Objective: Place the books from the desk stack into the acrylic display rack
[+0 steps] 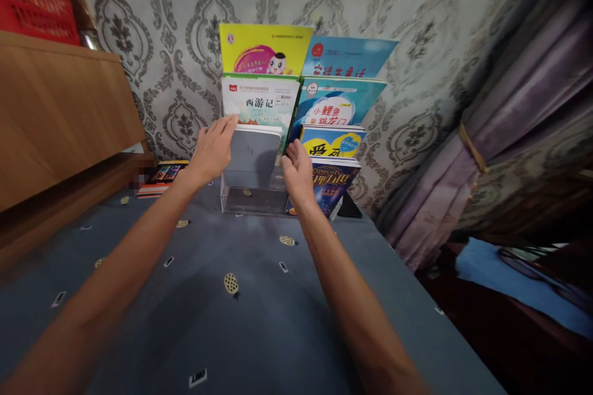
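A grey-covered book (254,151) stands in the clear acrylic stand (254,203), in front of a white book (259,99) with Chinese characters. My left hand (215,151) is closed on the grey book's upper left edge, its fingertips at the top corner. Close to that book's right edge is my right hand (299,170), fingers slightly apart, with nothing visible in it; whether it touches the book I cannot tell. Beside it, in the right column, are a dark blue book (336,179) and a yellow-and-blue book (343,139).
Behind stand a yellow-green book (266,46), a teal book (343,99) and a blue book (356,55). Several books (162,179) lie at left on the blue tablecloth (194,296). A black phone-like object (349,207) lies right of the stand. A wooden cabinet (65,117) borders the left, a curtain (445,154) the right.
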